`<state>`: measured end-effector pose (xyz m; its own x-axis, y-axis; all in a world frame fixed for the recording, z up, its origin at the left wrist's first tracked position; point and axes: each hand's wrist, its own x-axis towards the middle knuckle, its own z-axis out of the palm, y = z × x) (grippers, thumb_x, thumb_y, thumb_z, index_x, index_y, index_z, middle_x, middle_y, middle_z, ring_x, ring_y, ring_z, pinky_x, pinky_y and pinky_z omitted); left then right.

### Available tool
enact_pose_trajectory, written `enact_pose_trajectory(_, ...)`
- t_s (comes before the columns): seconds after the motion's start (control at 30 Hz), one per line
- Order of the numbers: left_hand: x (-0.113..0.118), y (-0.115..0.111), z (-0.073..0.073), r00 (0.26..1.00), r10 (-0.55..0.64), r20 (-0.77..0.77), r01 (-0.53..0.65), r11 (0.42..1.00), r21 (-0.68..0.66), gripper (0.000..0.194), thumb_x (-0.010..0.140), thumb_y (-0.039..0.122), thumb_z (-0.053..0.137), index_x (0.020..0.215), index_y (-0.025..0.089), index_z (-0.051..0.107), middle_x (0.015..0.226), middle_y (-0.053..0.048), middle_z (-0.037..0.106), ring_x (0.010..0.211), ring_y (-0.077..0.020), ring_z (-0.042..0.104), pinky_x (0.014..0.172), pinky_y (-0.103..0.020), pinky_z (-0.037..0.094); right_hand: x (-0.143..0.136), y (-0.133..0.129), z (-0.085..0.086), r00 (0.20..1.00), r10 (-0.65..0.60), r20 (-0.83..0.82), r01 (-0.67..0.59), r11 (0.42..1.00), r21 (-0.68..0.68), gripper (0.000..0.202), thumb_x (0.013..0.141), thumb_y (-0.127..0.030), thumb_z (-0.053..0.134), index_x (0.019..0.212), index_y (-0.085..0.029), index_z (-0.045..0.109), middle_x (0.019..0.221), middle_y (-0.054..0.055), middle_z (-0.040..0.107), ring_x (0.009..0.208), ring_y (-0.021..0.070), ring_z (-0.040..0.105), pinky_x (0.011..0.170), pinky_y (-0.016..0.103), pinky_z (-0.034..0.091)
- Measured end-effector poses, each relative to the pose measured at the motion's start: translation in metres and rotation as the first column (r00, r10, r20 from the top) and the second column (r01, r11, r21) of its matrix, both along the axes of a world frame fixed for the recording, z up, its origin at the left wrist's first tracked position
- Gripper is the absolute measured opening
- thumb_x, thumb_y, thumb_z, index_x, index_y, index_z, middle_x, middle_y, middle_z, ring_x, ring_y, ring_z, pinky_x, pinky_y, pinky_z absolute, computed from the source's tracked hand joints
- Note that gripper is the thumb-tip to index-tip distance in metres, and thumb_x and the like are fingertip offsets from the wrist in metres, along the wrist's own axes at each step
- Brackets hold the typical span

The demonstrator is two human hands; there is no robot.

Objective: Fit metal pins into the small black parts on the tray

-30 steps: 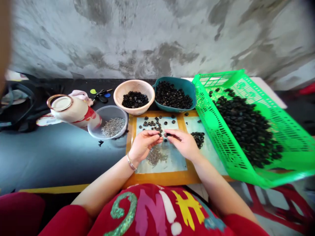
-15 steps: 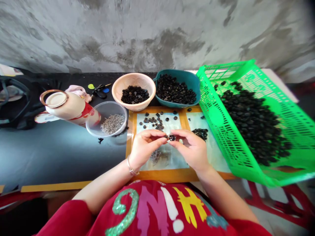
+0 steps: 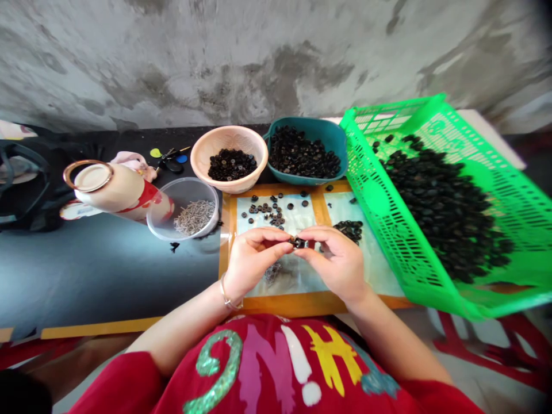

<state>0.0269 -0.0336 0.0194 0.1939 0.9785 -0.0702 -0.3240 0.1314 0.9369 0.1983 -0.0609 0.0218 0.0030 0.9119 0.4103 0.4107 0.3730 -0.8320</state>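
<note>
Between my two hands, over the work mat (image 3: 297, 284), is a small round black part (image 3: 298, 243). My left hand (image 3: 253, 259) pinches it from the left with thumb and forefinger. From the other side, my right hand (image 3: 338, 261) grips it in the same way. Fingertips cover much of it, so I cannot tell how its pieces fit together. Just beyond my hands lie scattered black ring-shaped pieces (image 3: 267, 210). A small heap of metal pins (image 3: 272, 273) is partly hidden below my left hand. Dark parts are piled (image 3: 350, 231) beyond my right hand.
A clear tub (image 3: 161, 230) of metal pins stands at left, beside a leaning cream-and-red flask (image 3: 116, 192). Behind the mat are a pink bowl (image 3: 233, 185) and a teal bowl (image 3: 308, 179), both with black parts. A green crate (image 3: 388, 247) of black parts fills the right side.
The dark pieces held in my two hands were slightly apart and are now brought together. My fingertips have closed in towards each other. The view has shifted slightly.
</note>
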Motion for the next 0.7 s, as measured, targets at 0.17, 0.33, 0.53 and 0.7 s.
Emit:
enact_pose_trajectory(0.17,0.0019,-0.0004,0.002,0.999,-0.002,0.033,0.004,0.999,-0.047,0.015,0.063,0.017,0.086,0.075,0.017,0.078,0.083,-0.005,0.075,0.081,-0.016,0.069,0.075,-0.024,0.057,0.0016,-0.0002,0.0017,1.0,0.007,0.001,-0.007,1.0,-0.011,0.017,0.082,-0.028,0.075,0.099,-0.027,0.071,0.095,0.003,0.073,0.085,0.0195,0.067,0.076,0.035,0.057)
enact_pose_trajectory(0.33,0.002,0.0003,0.0004,0.999,-0.019,0.042,0.023,0.996,-0.088,0.015,0.064,0.019,0.086,0.076,0.018,0.078,0.081,-0.004,0.075,0.076,-0.0154,0.07,0.072,-0.024,0.057,0.0026,0.0001,0.0018,0.999,0.017,0.028,-0.017,1.0,-0.003,0.015,0.083,-0.029,0.075,0.097,-0.027,0.07,0.095,0.002,0.073,0.086,0.0194,0.068,0.079,0.036,0.056)
enact_pose_trajectory(0.53,0.0015,-0.0001,-0.0011,0.998,-0.06,0.029,0.064,0.989,-0.13,0.015,0.065,0.021,0.085,0.077,0.017,0.077,0.078,-0.004,0.076,0.07,-0.0144,0.069,0.068,-0.024,0.057,0.003,0.0008,0.0029,0.999,0.051,0.018,-0.051,0.999,0.009,0.013,0.082,-0.03,0.076,0.092,-0.026,0.07,0.086,0.001,0.073,0.073,0.0168,0.066,0.071,0.033,0.056)
enact_pose_trajectory(0.7,0.0038,0.0002,0.0034,0.995,-0.07,0.069,0.084,0.97,-0.23,0.023,0.059,0.026,0.089,0.074,0.014,0.076,0.071,-0.005,0.074,0.063,-0.014,0.067,0.062,-0.023,0.056,0.0016,-0.0019,0.001,0.999,0.025,0.029,-0.023,0.998,-0.059,0.015,0.082,-0.034,0.075,0.094,-0.026,0.072,0.086,0.0,0.074,0.07,0.0158,0.068,0.07,0.03,0.057)
